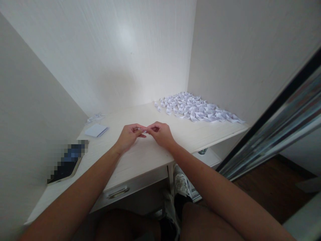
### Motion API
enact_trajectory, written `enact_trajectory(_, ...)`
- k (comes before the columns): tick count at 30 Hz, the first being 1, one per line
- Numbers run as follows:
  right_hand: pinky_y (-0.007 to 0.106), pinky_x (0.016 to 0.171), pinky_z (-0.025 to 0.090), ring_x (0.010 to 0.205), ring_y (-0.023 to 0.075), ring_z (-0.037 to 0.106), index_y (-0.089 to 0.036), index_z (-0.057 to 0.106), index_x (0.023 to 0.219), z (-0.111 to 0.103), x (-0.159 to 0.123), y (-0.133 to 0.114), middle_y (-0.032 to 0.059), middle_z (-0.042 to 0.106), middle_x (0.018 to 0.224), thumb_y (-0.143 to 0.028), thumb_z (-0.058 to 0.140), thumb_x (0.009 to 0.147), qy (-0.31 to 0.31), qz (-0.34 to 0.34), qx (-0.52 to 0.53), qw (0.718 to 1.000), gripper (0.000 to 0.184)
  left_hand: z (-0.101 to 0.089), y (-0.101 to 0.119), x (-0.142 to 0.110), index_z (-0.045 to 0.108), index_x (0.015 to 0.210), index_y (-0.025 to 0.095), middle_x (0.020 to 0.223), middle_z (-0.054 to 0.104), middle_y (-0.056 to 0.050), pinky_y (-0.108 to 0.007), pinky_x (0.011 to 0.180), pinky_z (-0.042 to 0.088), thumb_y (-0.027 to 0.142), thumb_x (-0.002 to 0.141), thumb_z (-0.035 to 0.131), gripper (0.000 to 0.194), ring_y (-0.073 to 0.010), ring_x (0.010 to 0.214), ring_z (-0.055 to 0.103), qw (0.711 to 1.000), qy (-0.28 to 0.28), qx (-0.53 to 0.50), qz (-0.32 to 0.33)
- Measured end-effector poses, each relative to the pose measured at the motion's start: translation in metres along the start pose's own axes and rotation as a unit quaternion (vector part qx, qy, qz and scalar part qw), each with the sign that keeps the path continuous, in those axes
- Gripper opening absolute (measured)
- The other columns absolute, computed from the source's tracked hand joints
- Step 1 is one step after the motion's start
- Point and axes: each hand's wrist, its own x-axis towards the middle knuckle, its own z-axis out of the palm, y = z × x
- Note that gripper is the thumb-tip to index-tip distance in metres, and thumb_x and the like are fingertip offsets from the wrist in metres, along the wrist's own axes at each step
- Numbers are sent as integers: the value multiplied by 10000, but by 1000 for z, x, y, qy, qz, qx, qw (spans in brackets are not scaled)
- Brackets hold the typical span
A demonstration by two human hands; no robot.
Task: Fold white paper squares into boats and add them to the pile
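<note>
Head view: your desk [140, 160] offers bare surface from six to eight o'clock of your hands; its front edge runs below them. Folded pieces [195, 108] lie at two o'clock. Your left hand [130, 135] and right hand [160, 133], fingers curled nearly closed, pinch a small white piece [144, 131] between them.

Dim rm, soft wall glare

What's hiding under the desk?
Under the desk: a shut drawer, a shoe and a shelf holding a small thing. The desk covers its top, and the drawer's inside is hidden.
</note>
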Motion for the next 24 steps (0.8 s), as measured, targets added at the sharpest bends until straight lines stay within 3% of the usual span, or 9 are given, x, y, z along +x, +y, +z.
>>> enact_trajectory(4, 255, 657, 487, 652, 139, 647, -194, 771, 736, -1, 1, 1, 19, 755, 715, -188, 715, 821, -14, 16, -21, 1000, 102, -2, -3, 1, 786, 759, 132, 771, 770, -103, -321, 658, 589, 449, 648, 893, 353, -196, 718, 697, 1000, 6, 4, -13)
enact_trajectory(8, 246, 647, 483, 613, 133, 641, -196, 758, 687, -4, 4, 1, -5, 721, 628, -135, 699, 784, -19, 54, -16, 998, 129, -4, -8, 0, 811, 853, 132, 870, 786, -134, -314, 689, 584, 430, 690, 873, 344, -211, 808, 712, 998, -24, -12, -61)
enact_trajectory(16, 239, 621, 447, 551, 112, 589, -181, 741, 658, -7, 6, 5, -23, 666, 552, -146, 704, 752, -32, 100, 13, 994, 106, -8, -17, 5, 789, 757, 122, 757, 762, -102, -331, 713, 572, 467, 624, 910, 388, -180, 683, 693, 995, -13, -48, -87)
enact_trajectory(19, 240, 631, 435, 563, 109, 577, -177, 732, 664, -8, 8, 7, -19, 667, 567, -172, 701, 749, -42, 106, 33, 993, 90, -7, -16, 4, 781, 775, 102, 787, 766, -124, -341, 691, 578, 480, 633, 904, 422, -212, 732, 716, 994, -18, -49, -93)
enact_trajectory(24, 253, 602, 402, 545, 112, 535, -174, 682, 645, -11, 10, 10, -22, 626, 550, -221, 678, 741, -44, 130, 87, 987, 107, -7, -15, 2, 769, 1038, 113, 909, 781, -125, -359, 712, 607, 403, 693, 889, 467, -234, 829, 741, 996, -34, -65, -59)
